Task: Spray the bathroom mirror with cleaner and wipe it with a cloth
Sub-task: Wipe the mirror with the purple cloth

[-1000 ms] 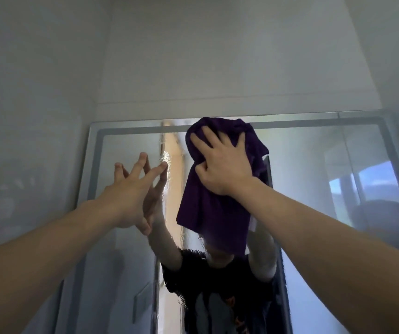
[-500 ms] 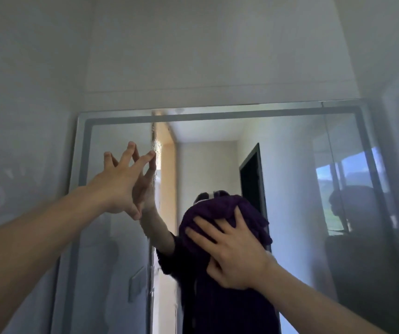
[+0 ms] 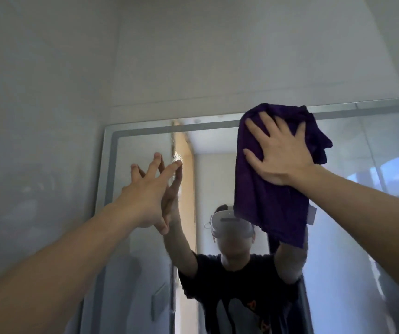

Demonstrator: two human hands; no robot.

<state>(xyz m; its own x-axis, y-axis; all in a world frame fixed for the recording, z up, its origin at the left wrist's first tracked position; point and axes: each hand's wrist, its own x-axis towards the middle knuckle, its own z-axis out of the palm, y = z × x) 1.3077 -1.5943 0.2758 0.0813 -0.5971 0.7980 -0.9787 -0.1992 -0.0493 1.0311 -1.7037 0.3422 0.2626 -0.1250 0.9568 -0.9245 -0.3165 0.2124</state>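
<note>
The right hand (image 3: 281, 155), fingers splayed flat, pinned the purple cloth (image 3: 269, 189) against the framed mirror's (image 3: 352, 145) top edge to wipe; the left hand (image 3: 149, 196) — spread, empty — braced on the glass.

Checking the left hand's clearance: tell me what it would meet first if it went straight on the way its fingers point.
The mirror. The left hand points up and forward, fingertips apparently already meeting their reflection on the glass, though exact contact is hard to judge.
</note>
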